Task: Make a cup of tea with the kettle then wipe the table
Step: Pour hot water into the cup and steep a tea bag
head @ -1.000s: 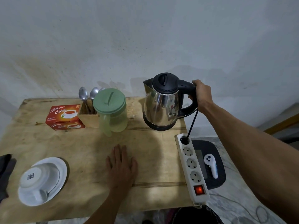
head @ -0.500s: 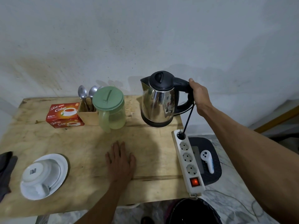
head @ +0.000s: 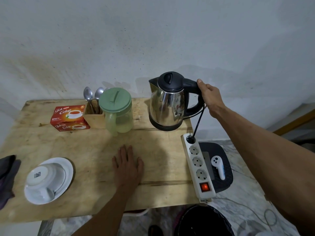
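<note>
- While the left hand (head: 128, 165) lies flat, palm down and fingers spread, on the wooden surface (head: 95, 150), the right hand (head: 209, 96) has its grip wrapped round the black handle of the kettle (head: 167, 106).
- The kettle stands upright at the far right of the surface, lid closed; whether its base touches the wood cannot be told.
- Its black cord runs down to the first socket of a white power strip (head: 197, 165) on the right edge, whose red switch is lit.
- A green-lidded jug (head: 117, 110) stands left of the kettle, beside a wooden holder (head: 94, 114) with spoons (head: 92, 96).
- Two red tea boxes (head: 69, 118) sit stacked left of the holder.
- An upturned white cup (head: 45, 178) rests on a saucer (head: 65, 174) near left.
- A dark cloth (head: 7, 174) lies at the left edge.
</note>
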`<state>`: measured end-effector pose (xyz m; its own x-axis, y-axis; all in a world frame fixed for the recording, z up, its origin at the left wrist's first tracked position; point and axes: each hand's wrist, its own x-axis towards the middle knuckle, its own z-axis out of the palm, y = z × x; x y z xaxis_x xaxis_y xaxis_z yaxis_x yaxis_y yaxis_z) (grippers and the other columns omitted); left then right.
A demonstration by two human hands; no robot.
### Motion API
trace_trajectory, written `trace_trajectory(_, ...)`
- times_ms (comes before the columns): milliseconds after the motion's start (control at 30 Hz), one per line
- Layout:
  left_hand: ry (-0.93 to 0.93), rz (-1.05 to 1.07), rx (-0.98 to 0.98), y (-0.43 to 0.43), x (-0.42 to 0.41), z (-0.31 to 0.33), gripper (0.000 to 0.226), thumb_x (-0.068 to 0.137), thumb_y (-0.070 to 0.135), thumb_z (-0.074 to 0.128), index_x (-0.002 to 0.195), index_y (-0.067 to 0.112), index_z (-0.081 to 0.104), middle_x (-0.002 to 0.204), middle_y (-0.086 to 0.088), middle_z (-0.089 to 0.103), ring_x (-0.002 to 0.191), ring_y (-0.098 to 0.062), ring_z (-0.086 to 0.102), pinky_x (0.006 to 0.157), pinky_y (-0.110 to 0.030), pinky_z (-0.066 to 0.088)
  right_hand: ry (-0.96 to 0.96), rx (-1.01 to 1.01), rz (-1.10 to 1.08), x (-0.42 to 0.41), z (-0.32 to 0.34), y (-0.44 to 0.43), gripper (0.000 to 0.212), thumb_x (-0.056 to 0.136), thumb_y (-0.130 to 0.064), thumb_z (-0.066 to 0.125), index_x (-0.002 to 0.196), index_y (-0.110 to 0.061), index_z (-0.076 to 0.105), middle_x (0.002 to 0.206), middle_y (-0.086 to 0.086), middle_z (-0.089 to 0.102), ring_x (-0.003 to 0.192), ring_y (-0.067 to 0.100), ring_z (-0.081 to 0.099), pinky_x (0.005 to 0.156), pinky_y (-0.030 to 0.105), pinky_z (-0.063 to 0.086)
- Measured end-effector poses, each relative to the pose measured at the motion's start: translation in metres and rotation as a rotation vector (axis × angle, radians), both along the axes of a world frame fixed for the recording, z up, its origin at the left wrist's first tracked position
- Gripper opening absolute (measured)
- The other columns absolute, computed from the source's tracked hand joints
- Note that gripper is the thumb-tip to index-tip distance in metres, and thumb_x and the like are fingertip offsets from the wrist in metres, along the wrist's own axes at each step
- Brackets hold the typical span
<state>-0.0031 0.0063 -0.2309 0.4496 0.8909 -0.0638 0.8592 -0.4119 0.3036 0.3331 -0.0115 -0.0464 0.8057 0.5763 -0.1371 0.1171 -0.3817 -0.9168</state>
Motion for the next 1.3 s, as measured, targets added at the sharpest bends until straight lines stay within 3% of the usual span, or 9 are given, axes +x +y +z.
trace_trajectory(100,0.016,-0.012,-0.036,-0.001,-0.002,0.002,0.072,0.091,0.05,0.02,0.151,0.012,0.029,0.159,-0.017,0.026,0.148,-0.034,0.022,0.118,-0.055,0.016,-0.006,-0.037,-0.005,-0.003,0.007,-0.002,0.045,0.094,-0.055,0.05,0.103,-0.014,0.065,0.101,0.005,0.064,0.095,0.021,0.058,0.092,0.037,0.045)
trace_trajectory(167,0.02,-0.03,-0.076,-0.001,-0.004,0.005,0.076,0.09,0.053,0.012,0.153,0.013,0.024,0.162,-0.015,0.02,0.15,-0.032,0.015,0.119,-0.053,0.011,-0.006,-0.066,0.002,-0.009,0.012,-0.007,0.056,0.092,-0.058,0.05,0.123,-0.013,0.059,0.123,0.009,0.062,0.115,0.024,0.057,0.103,0.039,0.043)
trace_trajectory(267,0.031,-0.08,-0.14,0.004,-0.011,0.014,0.086,0.083,0.057,0.003,0.154,0.013,0.02,0.163,-0.015,0.015,0.151,-0.031,0.011,0.119,-0.053,0.01,-0.01,-0.086,-0.039,-0.029,0.02,-0.02,0.075,0.093,-0.057,0.051,0.15,-0.011,0.032,0.154,0.011,0.037,0.139,0.028,0.039,0.112,0.039,0.033)
trace_trajectory(367,0.067,-0.093,-0.179,0.003,-0.022,0.031,0.088,0.081,0.055,0.005,0.151,0.006,0.027,0.16,-0.019,0.021,0.149,-0.033,0.018,0.117,-0.052,0.017,-0.056,-0.075,-0.119,-0.06,0.022,-0.033,0.075,0.093,-0.051,0.055,0.149,-0.008,0.031,0.155,0.012,0.031,0.137,0.027,0.04,0.109,0.038,0.035)
trace_trajectory(533,-0.102,-0.089,-0.14,-0.017,-0.057,0.06,0.08,0.083,0.05,0.016,0.138,0.001,0.048,0.146,-0.024,0.044,0.138,-0.038,0.039,0.11,-0.048,0.034,-0.139,-0.128,-0.169,-0.131,0.009,-0.039,0.05,0.089,-0.042,0.057,0.125,-0.008,0.053,0.131,0.012,0.05,0.111,0.029,0.057,0.094,0.041,0.047)
trace_trajectory(733,-0.373,0.034,0.014,0.001,-0.124,0.083,0.047,0.087,0.029,0.038,0.11,0.0,0.066,0.111,-0.02,0.066,0.102,-0.038,0.065,0.088,-0.042,0.051,-0.198,-0.213,0.148,-0.247,-0.026,-0.019,0.031,0.089,-0.031,0.058,0.109,-0.009,0.063,0.119,0.015,0.06,0.106,0.032,0.06,0.091,0.038,0.048)
trace_trajectory(967,-0.564,0.455,0.097,0.053,-0.223,0.099,0.033,0.09,0.021,0.043,0.104,0.0,0.063,0.104,-0.02,0.063,0.1,-0.038,0.057,0.086,-0.047,0.048,-0.477,-0.358,0.716,-0.385,-0.051,0.011,0.019,0.092,-0.029,0.047,0.101,-0.016,0.059,0.109,0.011,0.058,0.098,0.036,0.059,0.077,0.039,0.047)
trace_trajectory(1133,-0.537,0.603,-0.126,0.084,-0.286,0.07,0.025,0.088,0.015,0.047,0.091,-0.007,0.06,0.091,-0.027,0.062,0.083,-0.041,0.06,0.066,-0.038,0.042,-0.87,-0.423,1.152,-0.451,-0.061,0.029,0.036,0.094,-0.019,0.048,0.129,-0.017,0.049,0.121,0.014,0.053,0.101,0.037,0.059,0.066,0.038,0.036)
trace_trajectory(1300,-0.52,0.567,-0.381,0.094,-0.301,0.052,0.028,0.091,0.014,0.055,0.111,-0.005,0.059,0.105,-0.017,0.065,0.098,-0.035,0.06,0.077,-0.035,0.042,-1.106,-0.468,1.276,-0.486,-0.077,0.043,0.046,0.097,-0.014,0.044,0.142,-0.021,0.041,0.125,0.016,0.053,0.099,0.038,0.062,0.062,0.039,0.034)
